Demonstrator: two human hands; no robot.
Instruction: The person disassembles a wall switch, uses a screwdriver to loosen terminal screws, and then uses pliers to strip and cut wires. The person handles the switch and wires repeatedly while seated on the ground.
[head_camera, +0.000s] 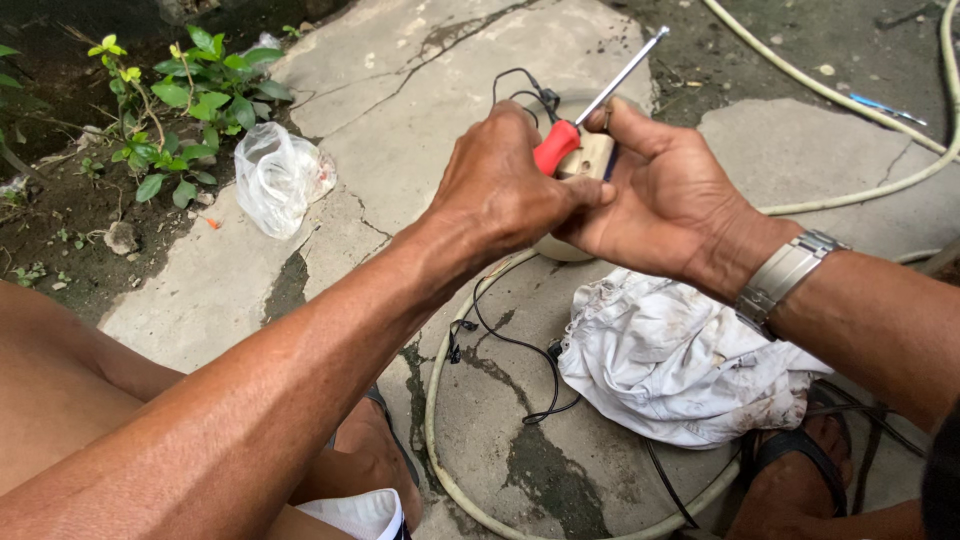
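While the small cream-coloured part (590, 155) is cradled in the right hand (665, 200), a red-handled screwdriver (556, 146) is held against it by the left hand (500, 195). The left hand is closed firmly around the red handle, and the metal shaft (625, 72) points away to the far right. The right hand is curled around the part, with the thumb laid over its top, probably so that it cannot turn or slip. A wristwatch (785, 275) with a metal band is worn on the right wrist. Both hands are kept in the air, over the cracked concrete ground (400, 90), near the middle of the scene. What exactly is touched by the tool cannot be seen, because it is hidden by the fingers. Thin black wires (520, 350) hang down from the part, and a pale hose (432, 400) curves on the ground below. A dirty white cloth (680, 370) lies near on the right, and a crumpled clear plastic bag (275, 180) lies far on the left, beside green plants (185, 100).
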